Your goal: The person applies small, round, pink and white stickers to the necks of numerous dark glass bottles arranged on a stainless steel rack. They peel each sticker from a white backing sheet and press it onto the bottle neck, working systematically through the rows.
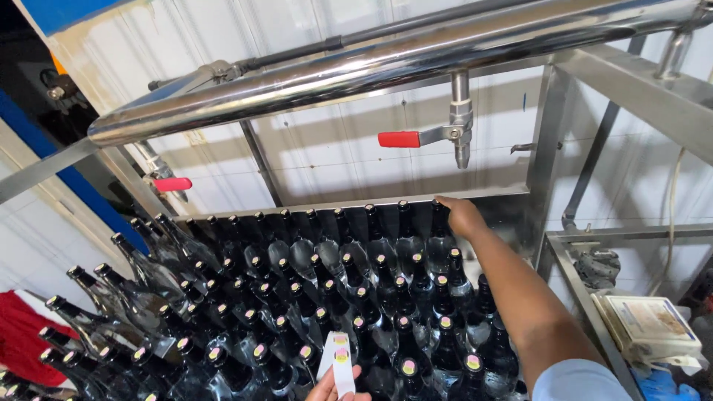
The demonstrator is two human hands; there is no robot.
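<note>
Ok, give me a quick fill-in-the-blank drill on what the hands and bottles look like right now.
1. The right hand reaches to the ____ row of dark glass bottles.
2. The left hand holds a white strip of round ____.
3. The valve hanging from the steel pipe has a ____ lever.

Missing words: back; stickers; red
</note>
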